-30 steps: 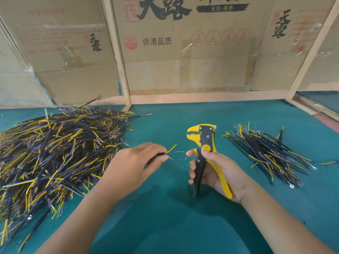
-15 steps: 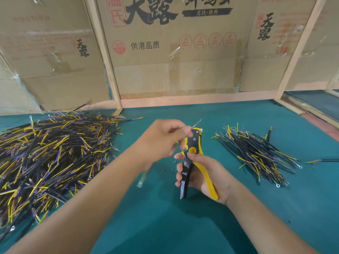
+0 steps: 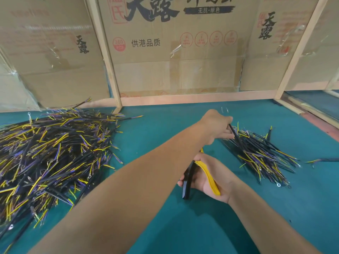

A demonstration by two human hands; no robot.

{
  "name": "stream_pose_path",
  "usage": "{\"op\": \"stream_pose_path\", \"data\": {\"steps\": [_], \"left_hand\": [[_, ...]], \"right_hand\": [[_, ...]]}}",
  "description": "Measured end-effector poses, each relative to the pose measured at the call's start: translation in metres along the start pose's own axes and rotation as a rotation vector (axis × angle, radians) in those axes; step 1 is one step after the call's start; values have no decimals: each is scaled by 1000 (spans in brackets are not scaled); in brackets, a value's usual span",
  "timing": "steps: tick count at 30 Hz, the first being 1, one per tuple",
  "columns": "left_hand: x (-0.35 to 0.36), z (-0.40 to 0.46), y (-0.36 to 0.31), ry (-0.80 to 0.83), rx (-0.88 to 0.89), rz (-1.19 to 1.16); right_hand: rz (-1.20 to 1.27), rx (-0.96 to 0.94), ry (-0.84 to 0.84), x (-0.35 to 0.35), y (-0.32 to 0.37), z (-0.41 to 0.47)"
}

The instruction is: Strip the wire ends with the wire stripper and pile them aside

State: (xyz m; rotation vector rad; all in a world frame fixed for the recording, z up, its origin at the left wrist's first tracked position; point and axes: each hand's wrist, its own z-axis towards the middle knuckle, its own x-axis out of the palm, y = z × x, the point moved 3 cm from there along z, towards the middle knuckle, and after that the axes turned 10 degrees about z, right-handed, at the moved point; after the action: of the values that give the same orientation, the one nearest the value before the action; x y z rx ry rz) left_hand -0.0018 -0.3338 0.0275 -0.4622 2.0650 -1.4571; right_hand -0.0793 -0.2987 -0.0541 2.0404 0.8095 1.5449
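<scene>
Head view, left hand (image 3: 217,126) gripping wire (image 3: 235,134), small pile (image 3: 260,154)

On the table (image 3: 165,226), large wire heap (image 3: 49,154) at left, smaller wire pile (image 3: 260,154) at right, cardboard boxes (image 3: 165,52) standing behind both, left hand (image 3: 216,125) reaching across above right hand (image 3: 207,178) and wire stripper (image 3: 187,182), held wire (image 3: 233,132) touching the pile's near-left edge.

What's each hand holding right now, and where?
Left hand pinches a black wire near its upper end, over the small pile. Right hand grips the wire stripper by its handles.
</scene>
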Motion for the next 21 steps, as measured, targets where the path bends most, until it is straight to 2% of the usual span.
{"op": "stream_pose_path", "data": {"steps": [3, 7, 9, 11, 13, 15, 18, 21], "left_hand": [[-10, -8, -4, 24, 53, 209], [-67, -58, -15, 80, 309, 349], [-126, -91, 5, -23, 310, 575], [-187, -119, 42, -152, 201, 885], [-224, -141, 85, -157, 40, 1113], [-242, -155, 118, -215, -22, 1085], [-251, -157, 137, -461, 105, 995], [-243, -142, 141, -551, 148, 1280]], "right_hand": [[-3, 6, 7, 0, 0, -1], [-33, -6, -40, -2, 0, -2], [-39, -3, -40, -2, -1, -3], [-43, -7, -21, 0, -2, -2], [-49, -12, -11, 1, -2, -2], [-61, -6, -2, 2, -3, -1], [-60, -20, 9, 1, -3, -1], [-67, -11, 9, -1, -2, 0]]}}
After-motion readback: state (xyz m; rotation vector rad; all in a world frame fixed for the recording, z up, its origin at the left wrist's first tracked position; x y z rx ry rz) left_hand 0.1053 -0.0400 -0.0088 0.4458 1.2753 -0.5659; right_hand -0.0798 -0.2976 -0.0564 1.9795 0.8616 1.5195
